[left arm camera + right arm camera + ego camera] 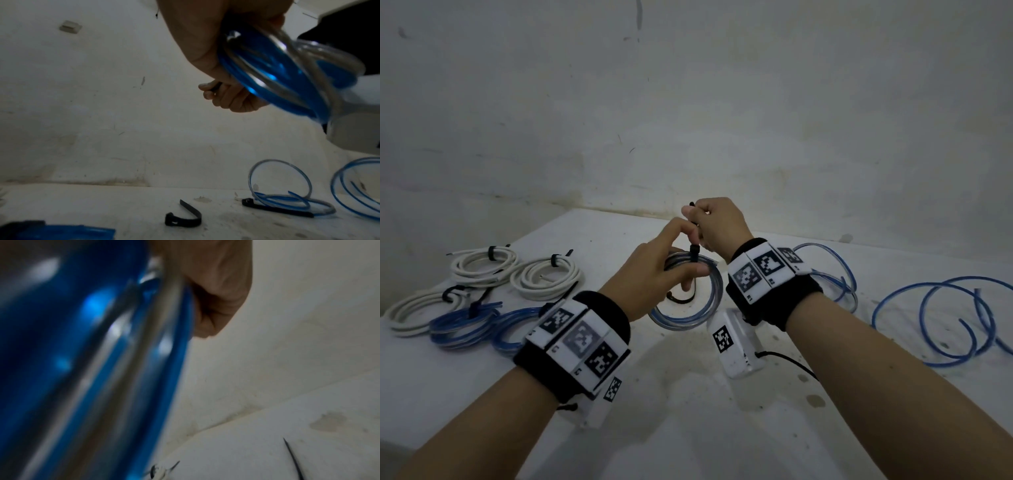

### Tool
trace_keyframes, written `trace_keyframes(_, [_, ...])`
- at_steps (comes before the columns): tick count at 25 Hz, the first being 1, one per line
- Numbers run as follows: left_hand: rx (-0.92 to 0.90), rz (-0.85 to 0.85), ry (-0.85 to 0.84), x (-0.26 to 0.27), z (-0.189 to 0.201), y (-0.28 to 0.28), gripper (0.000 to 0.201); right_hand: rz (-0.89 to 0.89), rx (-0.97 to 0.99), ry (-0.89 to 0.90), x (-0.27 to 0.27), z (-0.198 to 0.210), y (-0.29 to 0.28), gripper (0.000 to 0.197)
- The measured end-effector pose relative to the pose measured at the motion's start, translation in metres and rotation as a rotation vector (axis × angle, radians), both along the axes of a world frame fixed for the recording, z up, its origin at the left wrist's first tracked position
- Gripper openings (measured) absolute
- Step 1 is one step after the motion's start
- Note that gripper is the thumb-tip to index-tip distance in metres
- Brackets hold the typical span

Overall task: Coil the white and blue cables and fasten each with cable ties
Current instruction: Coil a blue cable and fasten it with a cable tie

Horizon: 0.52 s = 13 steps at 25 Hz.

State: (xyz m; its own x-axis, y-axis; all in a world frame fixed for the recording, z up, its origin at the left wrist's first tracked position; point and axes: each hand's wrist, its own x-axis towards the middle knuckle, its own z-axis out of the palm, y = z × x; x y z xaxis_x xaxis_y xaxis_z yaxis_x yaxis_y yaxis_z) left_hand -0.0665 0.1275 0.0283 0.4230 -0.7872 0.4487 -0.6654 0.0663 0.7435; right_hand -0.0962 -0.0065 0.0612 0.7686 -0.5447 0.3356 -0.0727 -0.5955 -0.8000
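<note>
While three white coils [482, 265] and two blue coils [464, 323] lie tied at the table's [688, 428] left, the left hand [650, 274] grips another blue coil [685, 317] above it; the right hand [717, 222] pinches its black tie [693, 253], apparently tightening. Loose blue cable [945, 318] remains uncoiled on the right.

Right wrist view is mostly a smeared blue coil [86, 369], way too close and blurry to count loops. Only a bit of the right hand [216, 288] shows there, fingers hidden behind the coil. In the head view the left hand [654, 270] covers part of the coil, and the black tie [693, 251] mostly disappears into the right fist. The loose blue cable [945, 318] runs off the right edge.
</note>
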Motion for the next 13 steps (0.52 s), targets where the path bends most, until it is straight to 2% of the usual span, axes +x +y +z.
trace_keyframes(2, [-0.021, 0.022, 0.079, 0.016, 0.007, 0.007, 0.021, 0.138, 0.061, 0.028, -0.006, 0.005, 0.005, 0.037])
trace_keyframes(6, [-0.11, 0.185, 0.213, 0.059, 0.013, 0.022, 0.021, 0.384, -0.041, 0.189, -0.006, -0.014, 0.025, 0.028])
trace_keyframes(8, [-0.063, 0.242, 0.253, 0.072, 0.005, 0.025, 0.021, 0.375, 0.01, 0.191, 0.008, -0.032, 0.032, 0.027])
trace_keyframes(10, [0.031, 0.35, 0.232, 0.081, -0.009, 0.027, 0.04, 0.306, 0.092, 0.193, 0.028, -0.043, 0.032, 0.032])
trace_keyframes(13, [0.22, 0.453, 0.016, 0.089, -0.026, 0.041, 0.049, 0.237, 0.203, 0.275, 0.062, -0.054, 0.033, 0.029])
